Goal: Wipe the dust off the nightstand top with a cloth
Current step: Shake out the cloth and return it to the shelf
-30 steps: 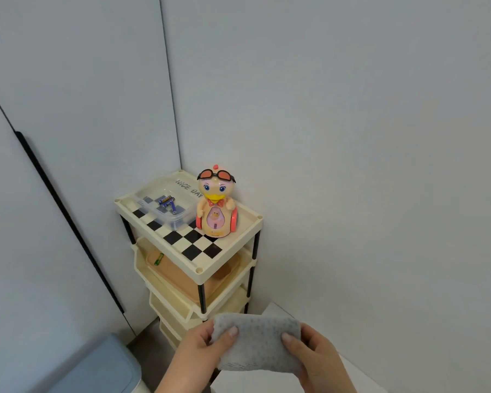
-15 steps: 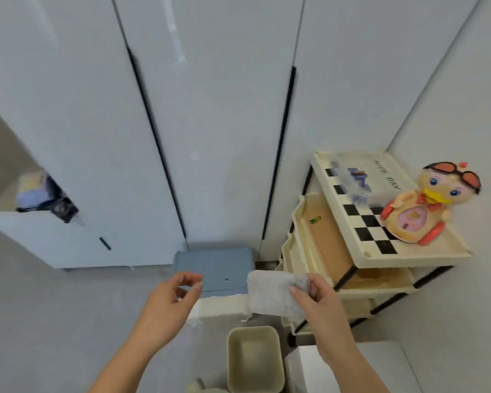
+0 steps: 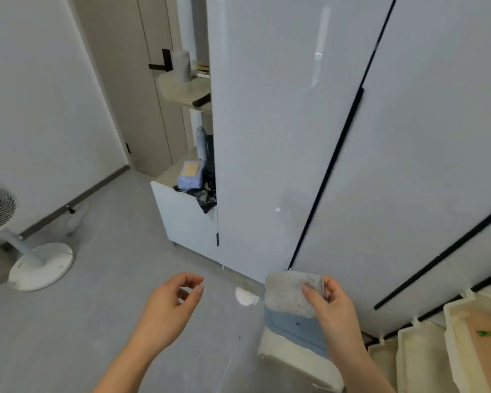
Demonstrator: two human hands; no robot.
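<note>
Head view: the right hand [image 3: 330,304] pinches a folded grey cloth [image 3: 288,293] between thumb and fingers, holding it up in the air in front of the white wardrobe doors [image 3: 295,137]. The cloth hangs flat, its broad face toward the camera, above a blue-lidded bin [image 3: 295,326] that stands on the floor [image 3: 97,279]. The left hand [image 3: 170,304] is beside it, well apart from the cloth, holding nothing, its fingers loosely curled with thumb and forefinger near each other but not closed on anything.

The nightstand's top itself is not in sight. Only the cream lower trays of the tiered stand [image 3: 448,344] show, at the bottom right edge of the frame, just to the right of the right hand and below it. So the surface to be wiped most likely lies off-frame to the right, on the cloth-holding hand's own side. The right hand is clearly the nearer one, and it already has the cloth, so the coming move seems to call for a swing to the right with that hand. No wiping has begun as things lie. A floor fan [image 3: 0,211] stands far off at the left.
</note>
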